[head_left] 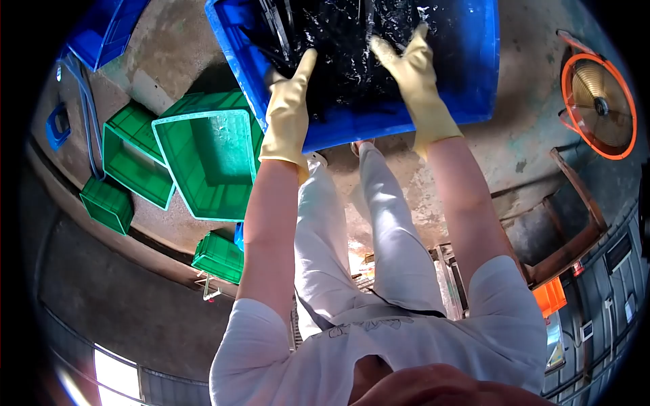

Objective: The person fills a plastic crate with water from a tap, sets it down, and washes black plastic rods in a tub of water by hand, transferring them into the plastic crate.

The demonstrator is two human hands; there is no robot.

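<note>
A large blue tub fills the top of the head view, holding dark, wet contents with bright glints. Whether this is dark water, black strips or both, I cannot tell. My left hand, in a yellow rubber glove, reaches over the tub's near left side. Its thumb points forward, apart from the blurred fingers. My right hand, gloved alike, is inside the tub on the right. Its thumb and a finger are spread, with the other fingers partly lost against the dark contents. Nothing shows gripped in either hand.
Green crates stand on the floor to the left, beside a blue hose and another blue tub. An orange-rimmed fan is at the right. Below it lies a rusty metal frame. An orange crate sits lower right.
</note>
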